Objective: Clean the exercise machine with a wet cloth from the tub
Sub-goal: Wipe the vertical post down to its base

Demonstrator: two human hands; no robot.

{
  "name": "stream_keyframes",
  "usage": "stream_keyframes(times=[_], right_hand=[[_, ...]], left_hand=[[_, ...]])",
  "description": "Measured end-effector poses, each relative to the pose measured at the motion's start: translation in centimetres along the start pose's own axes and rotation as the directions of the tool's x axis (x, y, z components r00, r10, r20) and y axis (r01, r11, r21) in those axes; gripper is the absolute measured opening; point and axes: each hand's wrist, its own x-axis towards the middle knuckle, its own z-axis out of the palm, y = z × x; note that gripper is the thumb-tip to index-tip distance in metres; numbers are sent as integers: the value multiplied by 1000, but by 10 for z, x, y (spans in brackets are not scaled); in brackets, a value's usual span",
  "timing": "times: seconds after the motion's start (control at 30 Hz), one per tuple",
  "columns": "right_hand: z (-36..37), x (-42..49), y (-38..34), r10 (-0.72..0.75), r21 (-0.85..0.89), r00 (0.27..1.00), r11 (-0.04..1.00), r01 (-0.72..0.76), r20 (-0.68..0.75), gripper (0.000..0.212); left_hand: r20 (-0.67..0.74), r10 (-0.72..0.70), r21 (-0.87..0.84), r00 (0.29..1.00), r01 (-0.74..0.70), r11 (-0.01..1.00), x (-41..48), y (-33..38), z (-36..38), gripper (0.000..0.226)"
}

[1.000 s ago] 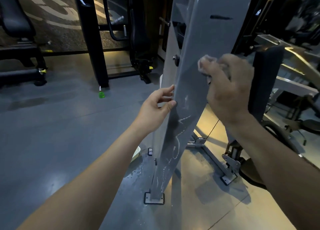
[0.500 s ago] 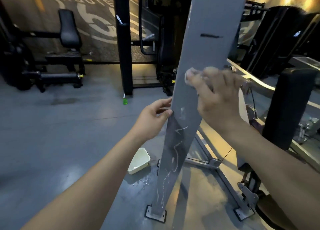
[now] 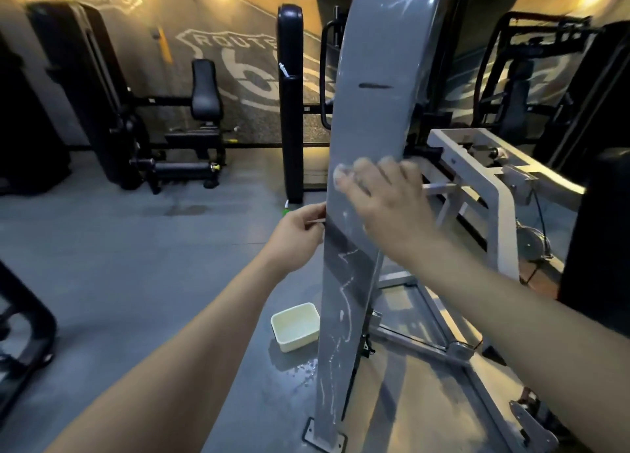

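Note:
A tall grey upright of the exercise machine rises through the middle of the view, streaked with white drips lower down. My right hand presses a pale wet cloth flat against the upright's face; only a bit of cloth shows past my fingertips. My left hand grips the upright's left edge just below, thumb and fingers pinching it. A small cream tub sits on the floor to the left of the upright's base, with a puddle beside it.
The machine's light grey frame and base bars spread out to the right. Black gym machines and a padded seat stand at the back left, and a black pad post behind the upright. A small green object lies on the floor.
The view has tilted up and pulled back, showing the tub and more of the upright. My right hand with the cloth has slid slightly leftwards on the upright; my left hand keeps its hold on the edge.

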Motion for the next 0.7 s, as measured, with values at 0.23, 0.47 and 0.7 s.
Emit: stream_keyframes(times=[0.23, 0.47, 0.7], right_hand=[[-6, -47, -6, -158, 34, 975, 987, 155, 156, 40], [7, -41, -16, -11, -36, 997, 999, 14, 73, 42], [0, -47, -11, -95, -23, 985, 995, 99, 141, 49]], left_hand=[[14, -45, 5, 999, 44, 999, -4, -12, -4, 62], [-51, -52, -99, 997, 47, 994, -9, -23, 6, 62], [-51, -82, -99, 995, 77, 992, -11, -36, 4, 53]])
